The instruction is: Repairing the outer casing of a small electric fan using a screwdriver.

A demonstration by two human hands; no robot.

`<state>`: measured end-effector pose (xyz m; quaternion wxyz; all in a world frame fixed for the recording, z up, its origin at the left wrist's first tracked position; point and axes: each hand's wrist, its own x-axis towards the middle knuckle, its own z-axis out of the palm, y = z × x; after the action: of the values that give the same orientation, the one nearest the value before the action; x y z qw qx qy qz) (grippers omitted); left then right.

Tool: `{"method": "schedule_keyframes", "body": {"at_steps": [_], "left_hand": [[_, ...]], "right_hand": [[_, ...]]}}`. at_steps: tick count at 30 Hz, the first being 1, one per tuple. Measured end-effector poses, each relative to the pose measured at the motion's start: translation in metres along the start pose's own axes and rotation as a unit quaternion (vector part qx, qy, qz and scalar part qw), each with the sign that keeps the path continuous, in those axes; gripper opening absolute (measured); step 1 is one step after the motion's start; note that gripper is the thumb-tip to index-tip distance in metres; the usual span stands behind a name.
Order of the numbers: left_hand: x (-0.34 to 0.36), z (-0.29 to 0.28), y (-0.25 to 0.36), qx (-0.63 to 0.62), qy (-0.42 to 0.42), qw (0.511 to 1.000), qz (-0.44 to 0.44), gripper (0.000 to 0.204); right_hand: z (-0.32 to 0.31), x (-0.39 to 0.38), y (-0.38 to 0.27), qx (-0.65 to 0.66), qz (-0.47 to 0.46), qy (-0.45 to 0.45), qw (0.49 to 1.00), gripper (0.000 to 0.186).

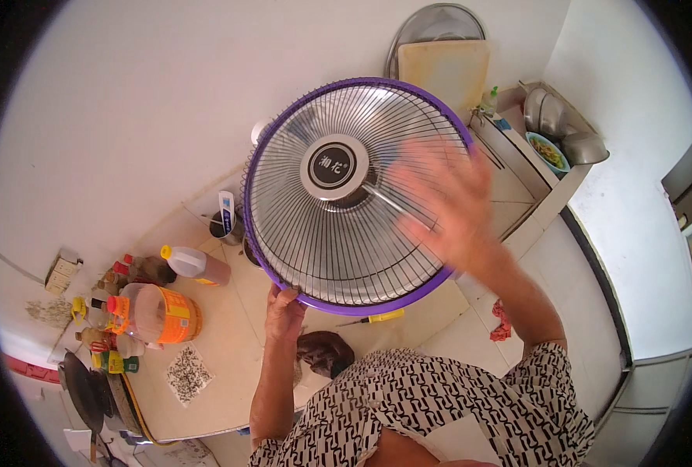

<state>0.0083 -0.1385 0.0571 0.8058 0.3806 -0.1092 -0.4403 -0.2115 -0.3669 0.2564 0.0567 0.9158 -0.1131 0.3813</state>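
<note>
Though silvery inside, purple-rimmed heater (333,167), left hand (284,315) tight on rim (346,308), right hand (455,206) spread, grip unclear.

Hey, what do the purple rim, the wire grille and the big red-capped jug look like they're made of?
Purple rim: probably smooth plastic, judging by its even, solid color.
Wire grille: likely metal, since its dark strands are thin and evenly spaced; any coating is unclear.
Big red-capped jug: see-through, most likely plastic, with a molded-looking body and an orange label.
</note>
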Motion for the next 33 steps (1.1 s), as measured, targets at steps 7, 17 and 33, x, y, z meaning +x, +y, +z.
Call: {"method": "schedule_keyframes", "body": {"at_steps": [7, 17, 33], "left_hand": [[0.03, -0.025, -0.03, -0.06, -0.044, 0.997, 0.009, 0.074], [0.074, -0.075, -0.115, -0.141, -0.075, 0.987, -0.024, 0.06], [0.113, -0.117, -0.214, -0.265, -0.091, 0.958, -0.065, 0.045]], "right_hand": [[0.021, -0.019, 0.133, 0.372, 0.437, 0.066, 0.817, 0.07], [0.022, 0.007, 0.071, 0.418, 0.343, 0.054, 0.839, 0.078], [0.0, 0.01, 0.05, 0.305, 0.353, 0.044, 0.883, 0.082]]}}
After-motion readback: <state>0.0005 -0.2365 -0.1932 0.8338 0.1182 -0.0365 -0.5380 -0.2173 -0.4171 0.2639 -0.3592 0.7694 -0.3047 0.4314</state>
